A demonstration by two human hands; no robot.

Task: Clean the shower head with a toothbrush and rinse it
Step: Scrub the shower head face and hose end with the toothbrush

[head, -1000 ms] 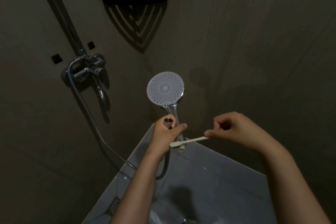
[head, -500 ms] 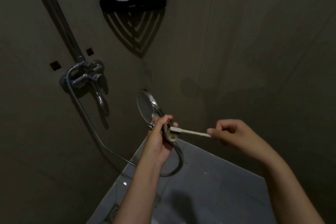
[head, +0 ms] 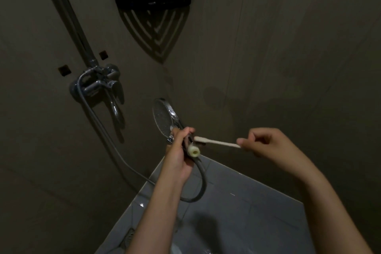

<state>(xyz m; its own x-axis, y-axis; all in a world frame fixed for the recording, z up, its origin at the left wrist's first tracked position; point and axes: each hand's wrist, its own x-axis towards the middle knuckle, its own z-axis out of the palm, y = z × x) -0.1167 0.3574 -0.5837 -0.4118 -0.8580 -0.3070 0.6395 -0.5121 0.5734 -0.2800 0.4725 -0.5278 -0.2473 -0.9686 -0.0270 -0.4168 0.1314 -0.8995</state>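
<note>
Left hand [head: 179, 151]: grips shower head [head: 164, 117] by its handle, face turned aside, seemingly exposing the handle; right hand [head: 266, 142]: pinches toothbrush [head: 216, 142], bristles against handle
</note>
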